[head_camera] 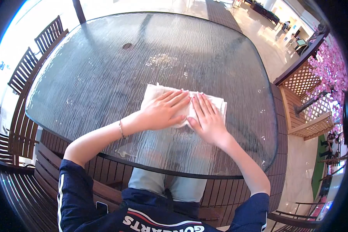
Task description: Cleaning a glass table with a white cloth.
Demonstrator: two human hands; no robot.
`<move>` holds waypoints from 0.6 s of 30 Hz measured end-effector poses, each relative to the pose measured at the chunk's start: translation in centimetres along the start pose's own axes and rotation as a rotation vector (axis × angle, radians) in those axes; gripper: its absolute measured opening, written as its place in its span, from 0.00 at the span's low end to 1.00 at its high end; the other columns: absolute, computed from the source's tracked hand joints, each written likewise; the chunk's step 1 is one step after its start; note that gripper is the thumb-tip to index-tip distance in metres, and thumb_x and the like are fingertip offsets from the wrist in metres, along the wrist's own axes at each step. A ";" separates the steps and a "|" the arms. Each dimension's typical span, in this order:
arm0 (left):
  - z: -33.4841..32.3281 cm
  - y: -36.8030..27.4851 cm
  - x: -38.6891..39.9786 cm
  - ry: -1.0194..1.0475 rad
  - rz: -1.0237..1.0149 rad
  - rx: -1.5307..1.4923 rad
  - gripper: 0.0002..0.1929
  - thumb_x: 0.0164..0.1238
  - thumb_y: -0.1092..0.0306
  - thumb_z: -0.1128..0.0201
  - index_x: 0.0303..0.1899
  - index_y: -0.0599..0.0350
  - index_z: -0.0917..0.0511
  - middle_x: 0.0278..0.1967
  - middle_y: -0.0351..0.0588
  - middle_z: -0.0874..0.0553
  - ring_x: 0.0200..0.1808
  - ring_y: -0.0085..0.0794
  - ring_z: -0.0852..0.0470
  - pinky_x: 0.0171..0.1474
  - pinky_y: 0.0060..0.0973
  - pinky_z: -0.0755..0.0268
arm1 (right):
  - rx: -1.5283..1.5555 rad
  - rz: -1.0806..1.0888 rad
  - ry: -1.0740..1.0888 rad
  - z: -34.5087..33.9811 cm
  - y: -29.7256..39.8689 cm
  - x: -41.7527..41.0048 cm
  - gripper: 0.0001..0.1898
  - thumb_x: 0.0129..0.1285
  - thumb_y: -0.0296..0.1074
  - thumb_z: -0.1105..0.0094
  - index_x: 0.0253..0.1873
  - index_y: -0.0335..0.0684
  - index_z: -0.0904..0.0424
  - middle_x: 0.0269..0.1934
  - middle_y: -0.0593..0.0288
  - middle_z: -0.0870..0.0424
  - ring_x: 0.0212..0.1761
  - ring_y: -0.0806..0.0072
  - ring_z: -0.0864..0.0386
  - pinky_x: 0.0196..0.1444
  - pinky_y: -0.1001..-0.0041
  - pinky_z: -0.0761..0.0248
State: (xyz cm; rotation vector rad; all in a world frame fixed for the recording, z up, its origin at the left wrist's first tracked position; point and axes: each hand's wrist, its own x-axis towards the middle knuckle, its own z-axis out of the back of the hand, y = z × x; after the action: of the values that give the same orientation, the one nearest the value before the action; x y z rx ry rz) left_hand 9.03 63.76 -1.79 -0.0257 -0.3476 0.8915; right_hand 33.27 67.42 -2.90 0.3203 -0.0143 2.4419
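A folded white cloth (151, 94) lies on the textured glass tabletop (110, 69), near the middle of its front half. My left hand (165, 111) is laid flat across the cloth's left and middle part, fingers stretched to the right. On the right part of the cloth rests my right hand (207, 119), palm down, its fingers pointing away from me and its thumb spread. Neither hand is curled around the cloth. The fingertips of both hands come close to each other near the cloth's centre, and the palms hide much of it.
Slatted wooden chairs (23, 71) and a slatted wooden table (24, 124) stand to the left. A slatted bench (49, 162) is beside me. At right are a lattice planter (313, 124) and a pink blossom tree (332, 69). A phone-like object (102, 207) lies by my left side. People are far off.
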 end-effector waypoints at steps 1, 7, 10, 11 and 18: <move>-0.7 -0.1 -0.3 0.001 0.009 0.012 0.35 0.80 0.48 0.49 0.77 0.63 0.41 0.78 0.61 0.40 0.81 0.53 0.44 0.81 0.45 0.53 | 0.003 -0.002 0.005 -0.6 0.2 -0.3 0.39 0.79 0.57 0.64 0.79 0.28 0.46 0.80 0.36 0.46 0.84 0.49 0.51 0.84 0.56 0.60; -3.1 0.8 0.0 -0.046 0.020 0.036 0.34 0.81 0.46 0.53 0.76 0.60 0.38 0.78 0.58 0.38 0.81 0.49 0.44 0.82 0.42 0.54 | 0.000 -0.114 0.018 -2.1 0.1 0.1 0.38 0.80 0.58 0.70 0.81 0.34 0.49 0.82 0.44 0.49 0.85 0.56 0.54 0.85 0.60 0.62; -4.4 1.6 0.6 -0.077 0.021 0.031 0.33 0.81 0.46 0.53 0.76 0.60 0.38 0.77 0.57 0.36 0.80 0.47 0.42 0.82 0.40 0.52 | 0.005 -0.148 0.019 -3.2 -0.4 0.8 0.37 0.80 0.58 0.70 0.81 0.34 0.49 0.82 0.46 0.49 0.85 0.57 0.54 0.85 0.61 0.62; -4.7 2.0 0.8 -0.076 0.022 0.030 0.33 0.81 0.46 0.53 0.76 0.60 0.38 0.77 0.57 0.36 0.80 0.47 0.42 0.82 0.40 0.52 | 0.008 -0.164 0.021 -3.6 -0.6 1.1 0.37 0.80 0.58 0.70 0.81 0.34 0.49 0.82 0.46 0.49 0.85 0.57 0.54 0.85 0.60 0.62; -8.2 4.1 2.3 -0.039 0.067 0.094 0.33 0.82 0.46 0.54 0.79 0.55 0.41 0.79 0.51 0.39 0.81 0.42 0.44 0.82 0.39 0.54 | 0.008 -0.223 -0.005 -7.4 -2.7 2.6 0.36 0.80 0.57 0.71 0.81 0.35 0.47 0.82 0.48 0.47 0.85 0.59 0.51 0.84 0.62 0.60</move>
State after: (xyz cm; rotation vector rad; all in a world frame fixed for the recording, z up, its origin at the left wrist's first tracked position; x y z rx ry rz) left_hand 9.79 69.09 -9.51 0.0668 -0.3422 0.9745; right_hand 31.32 71.79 -9.64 0.3137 0.0276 2.2207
